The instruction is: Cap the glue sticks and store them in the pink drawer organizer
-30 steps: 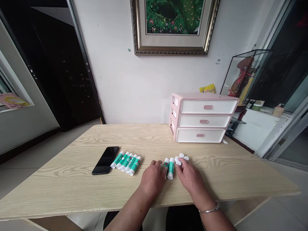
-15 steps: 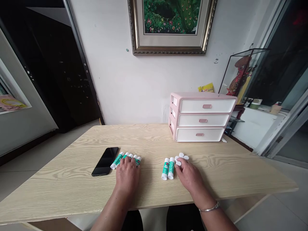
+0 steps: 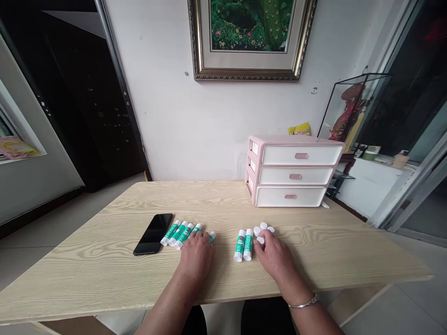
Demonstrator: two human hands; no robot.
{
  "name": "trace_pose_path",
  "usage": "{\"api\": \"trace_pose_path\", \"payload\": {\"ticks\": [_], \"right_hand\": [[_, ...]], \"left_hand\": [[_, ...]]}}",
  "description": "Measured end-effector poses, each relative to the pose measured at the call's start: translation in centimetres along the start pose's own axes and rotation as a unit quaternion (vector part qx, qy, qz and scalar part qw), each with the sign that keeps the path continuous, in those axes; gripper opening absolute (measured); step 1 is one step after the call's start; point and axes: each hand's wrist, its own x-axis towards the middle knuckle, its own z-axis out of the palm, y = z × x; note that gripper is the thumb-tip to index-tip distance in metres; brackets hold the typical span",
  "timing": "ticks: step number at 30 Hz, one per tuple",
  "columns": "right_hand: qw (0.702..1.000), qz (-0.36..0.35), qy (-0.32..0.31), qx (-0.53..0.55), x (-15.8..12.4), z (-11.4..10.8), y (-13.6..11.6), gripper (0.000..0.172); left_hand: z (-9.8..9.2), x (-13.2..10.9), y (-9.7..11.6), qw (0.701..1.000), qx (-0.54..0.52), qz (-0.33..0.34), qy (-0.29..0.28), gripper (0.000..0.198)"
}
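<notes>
Several green-and-white glue sticks [image 3: 172,232] lie side by side on the left of the table. My left hand [image 3: 197,253] is closed over another glue stick [image 3: 212,237], whose white end shows beyond the fingers. Two more glue sticks [image 3: 243,244] lie parallel in the middle. Just right of them is a small cluster of white round caps [image 3: 263,226]. My right hand [image 3: 275,253] pinches one white cap [image 3: 260,241] at the near side of the cluster. Whether a glue stick body is under that cap is hidden.
A black phone [image 3: 152,234] lies left of the glue sticks. At the back right of the wooden table [image 3: 174,195] stands a pink-and-white drawer unit [image 3: 295,172], with a yellow packet [image 3: 300,129] above it. Behind is a wall with a framed picture [image 3: 247,60].
My left hand has slid right, drawing one glue stick away from the left row and uncovering the others. My right hand stays at the caps, with the pinched one slightly nearer me.
</notes>
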Motion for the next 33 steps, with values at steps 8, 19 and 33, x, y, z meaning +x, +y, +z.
{"api": "trace_pose_path", "payload": {"ticks": [8, 19, 33], "right_hand": [[0.981, 0.034, 0.057, 0.184, 0.2, -0.9, -0.2, 0.015], [0.894, -0.014, 0.031, 0.446, 1.6, -2.7, -5.3, 0.03], [0.912, -0.041, -0.012, 0.408, 1.8, -1.0, -6.5, 0.029]], "left_hand": [[-0.9, 0.8, 1.4, 0.934, -0.349, 0.072, -0.027, 0.032], [-0.3, 0.5, 0.8, 0.795, -0.59, 0.033, -0.136, 0.04], [-2.2, 0.2, 0.9, 0.819, -0.564, 0.051, -0.096, 0.027]]}}
